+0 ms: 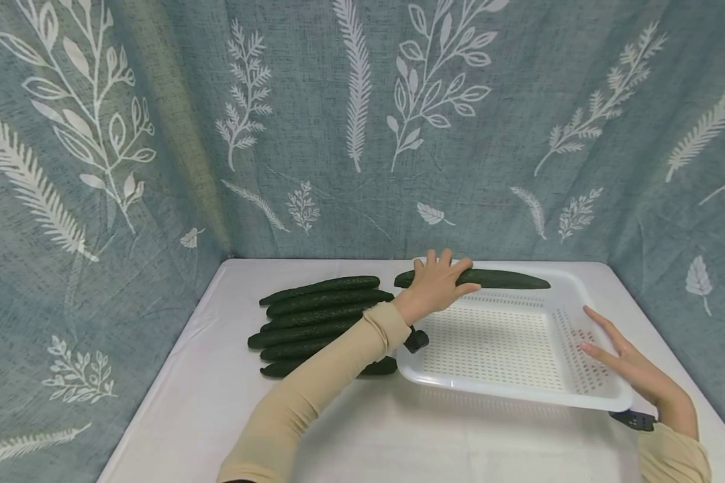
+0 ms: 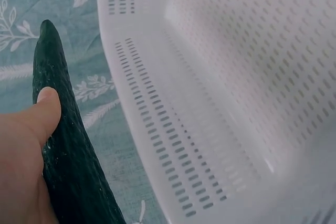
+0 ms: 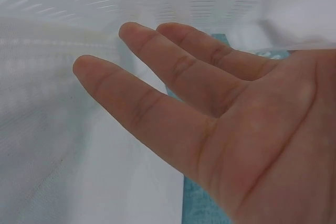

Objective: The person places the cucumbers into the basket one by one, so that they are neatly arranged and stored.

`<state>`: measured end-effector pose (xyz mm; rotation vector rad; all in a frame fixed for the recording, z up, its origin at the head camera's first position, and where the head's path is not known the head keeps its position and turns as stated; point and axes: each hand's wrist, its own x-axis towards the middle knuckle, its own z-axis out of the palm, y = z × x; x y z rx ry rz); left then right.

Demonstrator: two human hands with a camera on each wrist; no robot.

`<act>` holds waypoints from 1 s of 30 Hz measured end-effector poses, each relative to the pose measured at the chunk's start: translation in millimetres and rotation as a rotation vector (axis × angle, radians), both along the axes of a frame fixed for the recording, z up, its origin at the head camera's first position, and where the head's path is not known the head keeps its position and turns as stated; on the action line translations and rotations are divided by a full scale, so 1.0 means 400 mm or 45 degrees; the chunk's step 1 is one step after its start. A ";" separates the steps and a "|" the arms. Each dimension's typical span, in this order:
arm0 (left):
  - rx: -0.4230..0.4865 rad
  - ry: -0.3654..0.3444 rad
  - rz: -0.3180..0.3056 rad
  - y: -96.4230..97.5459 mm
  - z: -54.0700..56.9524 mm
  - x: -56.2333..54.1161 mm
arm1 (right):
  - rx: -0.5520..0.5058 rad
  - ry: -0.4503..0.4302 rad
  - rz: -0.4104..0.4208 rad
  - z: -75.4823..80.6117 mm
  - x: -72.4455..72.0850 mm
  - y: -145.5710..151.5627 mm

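One cucumber (image 1: pixel 509 279), left hand (image 1: pixel 435 284) obscuring part, sleeve (image 1: pixel 314 396) crossing others (image 1: pixel 323 300)

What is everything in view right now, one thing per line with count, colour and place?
Basket: one, white, right part of the table
Table: one, white, under the basket and cucumbers
Cucumbers in a row: six, dark green, left of the basket
Held cucumber: one, dark green, near the basket's far rim
Curtain: blue-green with white leaf prints, behind and beside the table
Wrist devices: two, black, one per wrist
Sleeves: two, beige, on the forearms
Left hand: one, gripping the held cucumber
Right hand: one, at the basket's right end
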<state>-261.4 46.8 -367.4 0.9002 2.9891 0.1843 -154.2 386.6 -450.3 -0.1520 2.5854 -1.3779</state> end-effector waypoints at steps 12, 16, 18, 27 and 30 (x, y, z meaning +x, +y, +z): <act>-0.073 -0.020 0.067 0.081 -0.050 -0.036 | 0.035 0.000 -0.021 -0.002 -0.004 0.004; -0.117 -0.008 0.088 0.109 -0.068 -0.043 | 0.034 0.001 -0.025 -0.004 -0.006 0.008; -0.140 0.000 0.101 0.123 -0.077 -0.045 | 0.034 -0.003 -0.030 -0.004 -0.006 0.008; -0.131 -0.047 0.155 0.166 -0.116 -0.046 | -0.009 0.009 -0.038 -0.002 -0.002 0.002; -0.126 -0.068 0.179 0.174 -0.128 -0.045 | 0.014 0.006 -0.034 -0.001 -0.006 0.004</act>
